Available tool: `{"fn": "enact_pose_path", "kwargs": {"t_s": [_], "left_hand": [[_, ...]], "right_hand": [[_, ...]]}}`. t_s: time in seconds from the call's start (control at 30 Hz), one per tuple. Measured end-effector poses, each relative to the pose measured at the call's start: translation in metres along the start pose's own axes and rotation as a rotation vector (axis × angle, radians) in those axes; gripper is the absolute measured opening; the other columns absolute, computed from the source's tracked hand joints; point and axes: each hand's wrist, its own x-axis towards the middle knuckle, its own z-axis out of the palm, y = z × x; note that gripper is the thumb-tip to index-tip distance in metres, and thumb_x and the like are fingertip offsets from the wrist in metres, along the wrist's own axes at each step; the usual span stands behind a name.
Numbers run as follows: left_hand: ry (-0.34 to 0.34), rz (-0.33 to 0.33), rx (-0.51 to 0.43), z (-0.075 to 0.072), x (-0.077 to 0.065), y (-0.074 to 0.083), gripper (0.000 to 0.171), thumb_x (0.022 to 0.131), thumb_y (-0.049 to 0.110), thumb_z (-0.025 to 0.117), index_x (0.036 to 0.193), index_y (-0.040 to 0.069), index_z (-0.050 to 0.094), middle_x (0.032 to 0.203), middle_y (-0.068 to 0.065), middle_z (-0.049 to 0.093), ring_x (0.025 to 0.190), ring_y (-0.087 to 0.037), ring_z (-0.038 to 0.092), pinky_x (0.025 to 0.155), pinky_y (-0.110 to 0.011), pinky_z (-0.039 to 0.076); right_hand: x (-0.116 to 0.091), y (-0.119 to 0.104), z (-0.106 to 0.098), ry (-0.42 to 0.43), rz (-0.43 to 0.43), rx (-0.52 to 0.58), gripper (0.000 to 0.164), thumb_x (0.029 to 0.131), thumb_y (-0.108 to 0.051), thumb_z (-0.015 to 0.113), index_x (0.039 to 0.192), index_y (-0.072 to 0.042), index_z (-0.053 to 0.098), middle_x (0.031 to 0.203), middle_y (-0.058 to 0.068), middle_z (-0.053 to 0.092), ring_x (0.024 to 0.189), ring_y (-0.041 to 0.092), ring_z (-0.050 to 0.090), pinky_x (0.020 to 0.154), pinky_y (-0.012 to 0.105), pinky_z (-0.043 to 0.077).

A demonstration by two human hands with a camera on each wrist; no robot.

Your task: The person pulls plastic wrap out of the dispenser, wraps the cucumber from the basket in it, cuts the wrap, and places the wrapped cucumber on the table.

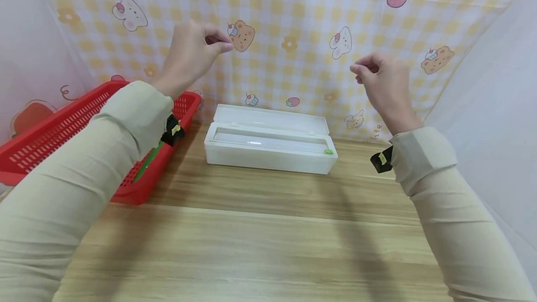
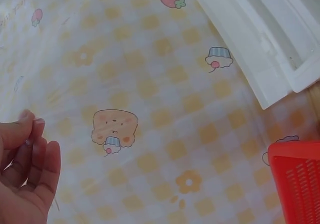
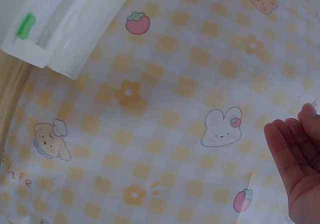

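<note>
Both hands are raised above the table, apart from each other, with thumb and fingertips pinched. My left hand (image 1: 193, 50) and my right hand (image 1: 388, 80) seem to hold a sheet of clear cling film (image 2: 55, 97); it is barely visible, showing as faint streaks beside the left fingertips in the left wrist view. Its extent cannot be made out. Below and between the hands sits a long white cling film dispenser (image 1: 268, 161), its lid (image 1: 272, 118) tilted back. A small green slide cutter (image 1: 328, 151) is at the dispenser's right end.
A red perforated basket (image 1: 142, 190) stands at the left, partly behind the left sleeve, with something green (image 1: 147, 162) inside. A checked cloth with cartoon prints (image 1: 289, 22) hangs behind the wooden table (image 1: 251, 246).
</note>
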Motion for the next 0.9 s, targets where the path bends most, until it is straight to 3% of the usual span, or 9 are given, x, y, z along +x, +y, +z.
{"fn": "enact_pose_path", "kwargs": {"t_s": [0.33, 0.57, 0.77, 0.9], "left_hand": [[0.088, 0.037, 0.023, -0.012, 0.01, 0.014, 0.024, 0.091, 0.025, 0.059, 0.104, 0.008, 0.07, 0.107, -0.007, 0.069, 0.077, -0.002, 0.051, 0.069, -0.018, 0.038], [0.135, 0.04, 0.028, -0.021, 0.016, 0.023, 0.025, 0.091, 0.026, 0.059, 0.105, 0.009, 0.07, 0.106, -0.006, 0.069, 0.073, 0.001, 0.049, 0.067, -0.018, 0.038], [0.18, 0.072, 0.034, -0.03, 0.018, 0.03, 0.026, 0.092, 0.027, 0.057, 0.106, 0.009, 0.069, 0.1, -0.001, 0.065, 0.078, 0.003, 0.047, 0.075, -0.017, 0.039], [0.183, 0.076, 0.012, -0.035, 0.016, 0.035, 0.026, 0.093, 0.027, 0.056, 0.106, 0.01, 0.069, 0.096, 0.008, 0.06, 0.083, 0.005, 0.045, 0.08, -0.018, 0.038]], "right_hand": [[0.012, -0.013, -0.015, 0.044, 0.015, -0.002, 0.025, 0.089, -0.023, 0.062, 0.1, -0.001, 0.068, 0.066, -0.022, 0.051, 0.06, -0.007, 0.051, 0.061, 0.01, 0.041], [0.018, -0.023, -0.027, 0.032, 0.027, 0.025, 0.023, 0.09, -0.022, 0.061, 0.101, -0.002, 0.066, 0.066, -0.024, 0.051, 0.061, -0.006, 0.053, 0.063, 0.008, 0.044], [0.024, -0.033, -0.038, 0.041, 0.037, 0.11, 0.012, 0.088, -0.02, 0.063, 0.094, -0.01, 0.068, 0.067, -0.022, 0.054, 0.061, -0.005, 0.054, 0.066, 0.008, 0.045], [0.025, -0.035, -0.044, 0.063, 0.016, 0.121, 0.013, 0.087, -0.019, 0.065, 0.093, -0.009, 0.069, 0.066, -0.023, 0.054, 0.058, -0.007, 0.054, 0.065, 0.006, 0.044]]}}
